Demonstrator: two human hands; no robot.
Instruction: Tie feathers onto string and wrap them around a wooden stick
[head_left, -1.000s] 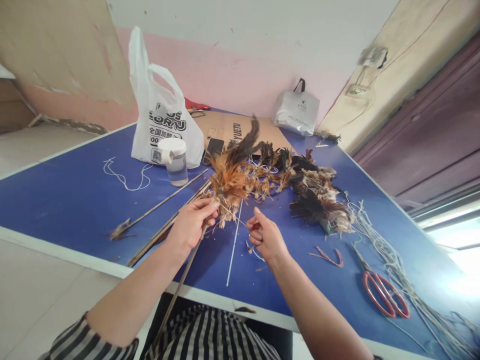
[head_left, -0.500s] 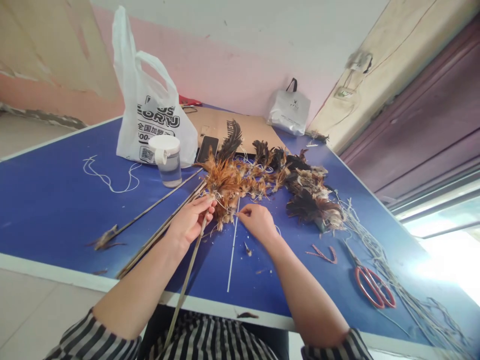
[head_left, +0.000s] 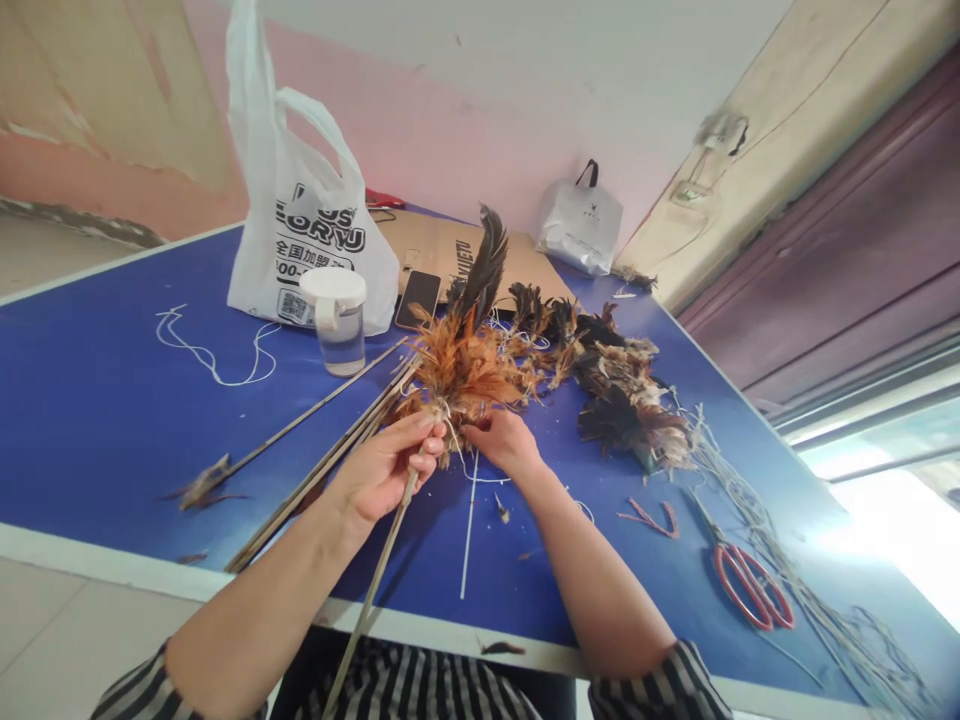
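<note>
My left hand [head_left: 397, 462] is closed around a thin stick [head_left: 377, 575], just below a tuft of orange-brown feathers [head_left: 469, 370] at its upper end. A long dark feather [head_left: 487, 262] rises out of that tuft. White string [head_left: 455, 440] shows at the feather base by my left fingertips and loops down towards my right wrist. My right hand [head_left: 504, 442] is at the tuft's lower right edge, fingers bent and pinched together; what lies between them is hidden by the hand and feathers. The stick's lower end reaches down to my lap.
Bundled sticks [head_left: 322, 475] and a feather-tipped stick [head_left: 292, 425] lie left. Dark feather bundles [head_left: 622, 400], red-handled scissors [head_left: 750, 585] and a string bundle [head_left: 765, 530] lie right. Behind stand a lidded cup [head_left: 341, 330], white plastic bag [head_left: 300, 220], phone [head_left: 418, 300] and silver bag [head_left: 581, 225].
My right hand has moved up and left, closer to the tuft. The string, earlier stretched towards my right fingers, now hangs in a slack loop. The dark feather stands more upright.
</note>
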